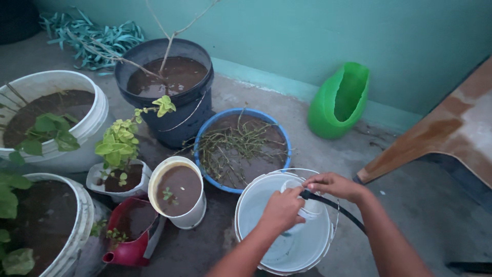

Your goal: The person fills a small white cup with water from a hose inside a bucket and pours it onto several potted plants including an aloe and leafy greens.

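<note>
both hands, left hand (281, 210) and right hand (334, 185), grip a clear cup (307, 204) over the white bucket (246, 215), pots crowding its left rim.

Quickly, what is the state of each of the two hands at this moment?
Left hand: closed on the small clear cup over the white bucket.
Right hand: closed, holding the black hose at the cup.

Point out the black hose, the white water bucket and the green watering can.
black hose (333, 205), head view, on the stretch just right of the hands.
white water bucket (246, 205), head view, on its left rim.
green watering can (323, 115), head view, on its outer side.
</note>
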